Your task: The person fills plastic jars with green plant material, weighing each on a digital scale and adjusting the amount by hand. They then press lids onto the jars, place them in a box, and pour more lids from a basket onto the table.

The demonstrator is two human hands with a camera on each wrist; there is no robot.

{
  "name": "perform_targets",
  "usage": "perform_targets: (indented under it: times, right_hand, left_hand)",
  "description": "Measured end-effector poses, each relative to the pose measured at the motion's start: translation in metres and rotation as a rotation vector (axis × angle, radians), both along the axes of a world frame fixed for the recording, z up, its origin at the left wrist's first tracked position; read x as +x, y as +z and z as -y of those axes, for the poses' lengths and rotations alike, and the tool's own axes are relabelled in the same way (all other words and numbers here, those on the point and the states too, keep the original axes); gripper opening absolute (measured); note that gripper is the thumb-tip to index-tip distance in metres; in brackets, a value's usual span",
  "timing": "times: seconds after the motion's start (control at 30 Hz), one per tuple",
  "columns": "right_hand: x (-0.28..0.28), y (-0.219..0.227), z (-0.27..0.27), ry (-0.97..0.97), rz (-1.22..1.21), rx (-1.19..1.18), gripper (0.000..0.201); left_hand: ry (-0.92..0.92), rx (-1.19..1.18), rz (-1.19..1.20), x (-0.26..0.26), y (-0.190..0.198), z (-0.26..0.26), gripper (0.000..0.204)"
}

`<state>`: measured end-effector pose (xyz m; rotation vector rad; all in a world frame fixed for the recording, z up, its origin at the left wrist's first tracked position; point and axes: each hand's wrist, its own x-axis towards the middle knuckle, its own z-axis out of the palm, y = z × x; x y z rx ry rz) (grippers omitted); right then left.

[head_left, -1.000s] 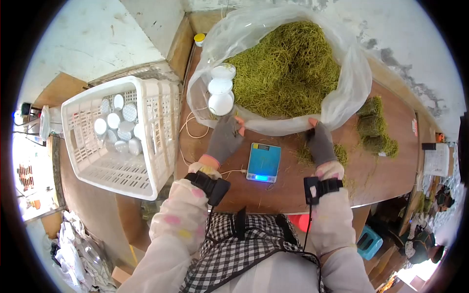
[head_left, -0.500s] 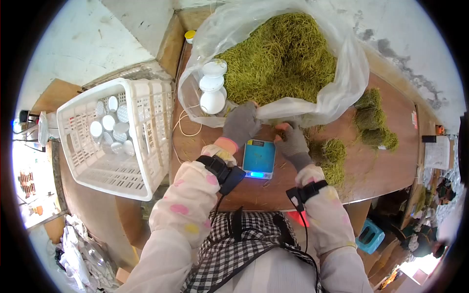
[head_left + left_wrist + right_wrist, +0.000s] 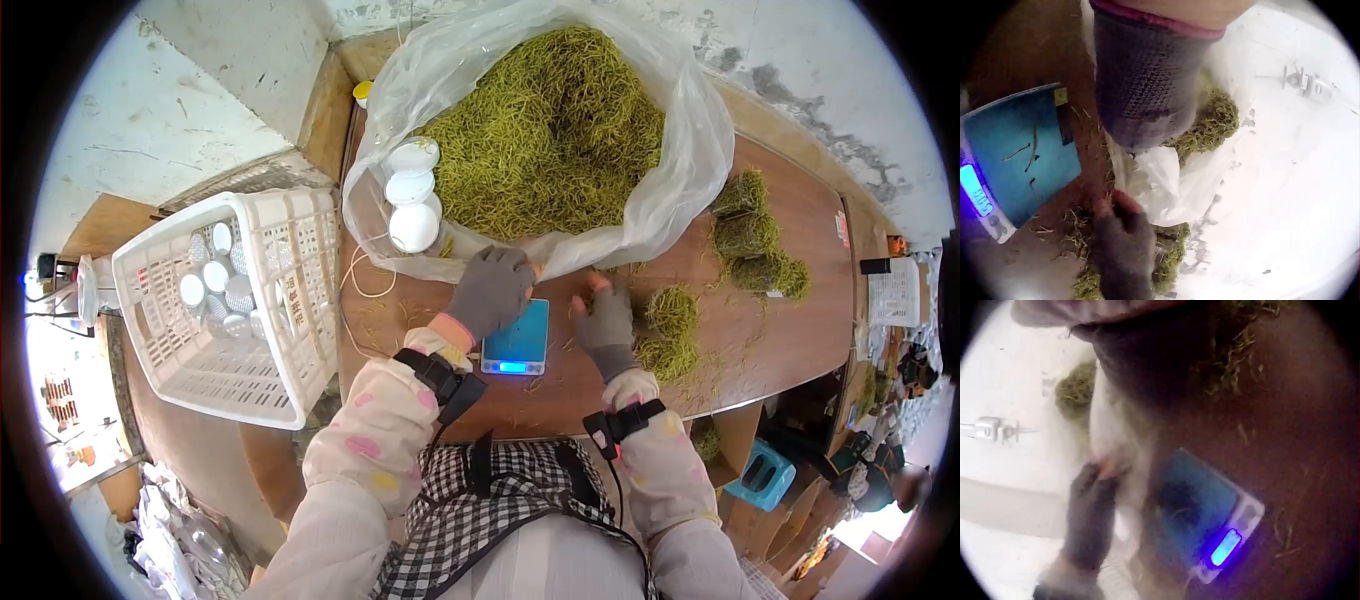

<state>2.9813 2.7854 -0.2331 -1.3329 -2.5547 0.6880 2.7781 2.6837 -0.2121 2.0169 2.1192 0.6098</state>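
Green dried plant strands [image 3: 545, 150] fill a large clear plastic bag [image 3: 690, 190] with its mouth spread wide. The left hand [image 3: 490, 292], in a grey fingerless glove, grips the bag's near rim, fingers curled; the right wrist view shows this left hand [image 3: 1092, 515] at the plastic too. Just right of it the right hand [image 3: 605, 325] is held over the table, thumb and forefinger apart, nothing seen between them; in the left wrist view the right hand [image 3: 1124, 250] is close to the bag edge. A blue scale [image 3: 520, 340] with a lit display lies below the left hand.
White round lids [image 3: 414, 228] lie inside the bag's left edge. A white basket [image 3: 240, 210] of round containers stands left. Plant bundles [image 3: 674, 312] lie right of the right hand, with several more [image 3: 748, 235] farther right. A cable [image 3: 365, 292] runs left of the scale.
The right hand has left its grip at the bag rim's right side and moved left toward the left hand. The left hand has shifted right along the rim. The bag's near edge is gathered differently.
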Motion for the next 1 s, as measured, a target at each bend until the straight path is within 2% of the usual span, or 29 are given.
perform_targets:
  times: [0.03, 0.07, 0.13, 0.17, 0.27, 0.3, 0.33, 0.4, 0.43, 0.47, 0.53, 0.57, 0.6, 0.63, 0.67, 0.7, 0.77, 0.8, 0.87, 0.9, 0.93, 0.97, 1.0]
  right_hand:
    - [-0.003, 0.001, 0.004, -0.216, -0.277, -0.058, 0.051]
    - [-0.006, 0.006, -0.002, -0.215, -0.277, -0.063, 0.051]
    - [-0.025, 0.017, -0.030, -0.604, -0.627, -0.485, 0.070]
    - [-0.031, 0.003, -0.041, -0.641, -0.840, -0.489, 0.068]
    - [-0.034, -0.006, -0.061, -0.741, -1.002, -0.517, 0.060]
    - [-0.031, -0.003, -0.069, -0.798, -0.823, -0.525, 0.043]
    - [-0.030, -0.003, -0.071, -0.791, -0.826, -0.531, 0.043]
    - [-0.021, -0.008, -0.070, -0.890, -1.089, -0.726, 0.035]
    - [-0.012, -0.018, -0.069, -0.731, -1.028, -0.614, 0.034]
    - [-0.009, -0.021, -0.068, -0.725, -1.025, -0.616, 0.034]
    - [-0.003, -0.027, -0.072, -0.717, -1.008, -0.619, 0.036]
    - [-0.007, -0.024, -0.075, -0.694, -1.209, -0.715, 0.036]
    - [-0.014, -0.007, -0.074, -0.694, -1.209, -0.710, 0.036]
    - [-0.019, 0.012, -0.074, -0.755, -1.390, -0.928, 0.037]
    - [-0.021, 0.022, -0.074, -0.811, -1.567, -1.152, 0.038]
    - [-0.014, 0.012, -0.074, -0.813, -1.569, -1.146, 0.038]
    - [0.000, -0.001, -0.065, -0.128, -0.410, 0.189, 0.046]
    - [0.000, 0.000, -0.067, -0.139, -0.403, 0.195, 0.046]
    - [-0.016, 0.006, -0.065, -0.798, -1.330, -1.318, 0.040]
    - [-0.020, 0.011, -0.055, -0.805, -1.336, -1.300, 0.040]
    - [-0.023, 0.016, -0.039, -0.792, -1.210, -1.193, 0.043]
    - [-0.022, 0.022, -0.024, -0.776, -1.083, -1.088, 0.046]
    - [-0.018, 0.031, -0.009, -0.777, -1.082, -1.077, 0.046]
  left_hand:
    - [-0.036, -0.011, -0.024, 0.002, 0.000, 0.002, 0.026]
    - [-0.034, -0.016, -0.025, 0.003, -0.001, 0.004, 0.026]
    - [-0.062, -0.037, -0.087, 0.004, 0.000, 0.007, 0.024]
    - [-0.062, -0.042, -0.096, 0.002, 0.001, 0.009, 0.024]
    - [-0.116, -0.086, -0.100, 0.000, -0.001, 0.017, 0.021]
    - [-0.101, -0.133, -0.084, 0.001, -0.002, 0.019, 0.021]
    - [-0.083, -0.179, -0.066, 0.002, -0.004, 0.020, 0.022]
    - [-0.027, -0.232, -0.041, 0.005, -0.004, 0.020, 0.026]
    - [0.022, -0.283, -0.012, 0.006, -0.005, 0.019, 0.030]
    - [0.029, -0.281, -0.010, 0.008, -0.007, 0.019, 0.030]
    - [0.064, -0.012, -0.029, 0.011, -0.012, 0.017, 0.056]
    - [0.065, -0.008, -0.026, 0.013, -0.008, 0.013, 0.056]
    - [0.079, -0.114, -0.046, 0.015, 0.000, 0.009, 0.067]
    - [0.091, -0.220, -0.067, 0.016, 0.006, 0.004, 0.077]
    - [0.088, -0.218, -0.065, 0.017, 0.003, 0.000, 0.077]
    - [0.118, -0.257, -0.146, 0.018, 0.001, -0.004, 0.071]
    - [0.135, -0.295, -0.223, 0.019, -0.005, -0.012, 0.065]
    - [0.158, -0.349, -0.201, 0.017, -0.008, -0.017, 0.058]
    - [0.165, -0.392, -0.174, 0.019, -0.012, -0.022, 0.051]
    - [0.229, -0.330, -0.169, 0.022, -0.014, -0.023, 0.045]
    - [0.297, -0.269, -0.163, 0.023, -0.015, -0.023, 0.040]
    - [0.290, -0.261, -0.157, 0.022, -0.016, -0.024, 0.040]
    - [0.290, -0.251, -0.198, 0.021, -0.016, -0.025, 0.042]
